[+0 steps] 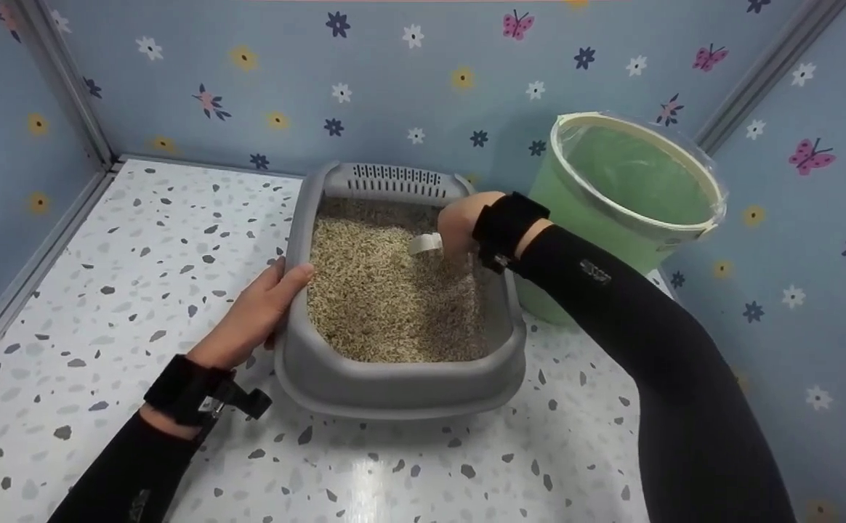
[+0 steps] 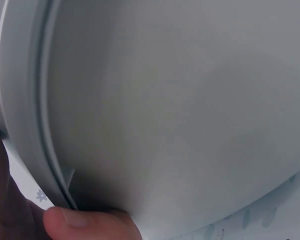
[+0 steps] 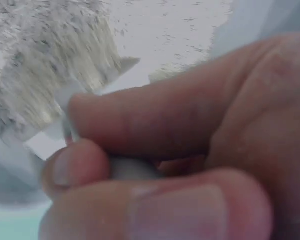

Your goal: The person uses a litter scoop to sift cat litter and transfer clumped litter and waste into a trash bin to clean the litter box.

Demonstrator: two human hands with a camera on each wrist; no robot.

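Observation:
A grey litter box filled with tan, pellet-like litter sits on the floor. At its left side my left hand grips the rim, thumb on top and fingers beneath. The left wrist view shows the box's outer wall close up with a fingertip under the rim. Over the right part of the litter, my right hand holds a white litter scoop by its handle. In the right wrist view, blurred litter lies at the scoop's head, beyond the curled fingers.
Behind the right forearm stands a green bin with a cream rim and a clear liner. Blue flowered panels wall in the back and both sides. The floor is white with grey flecks.

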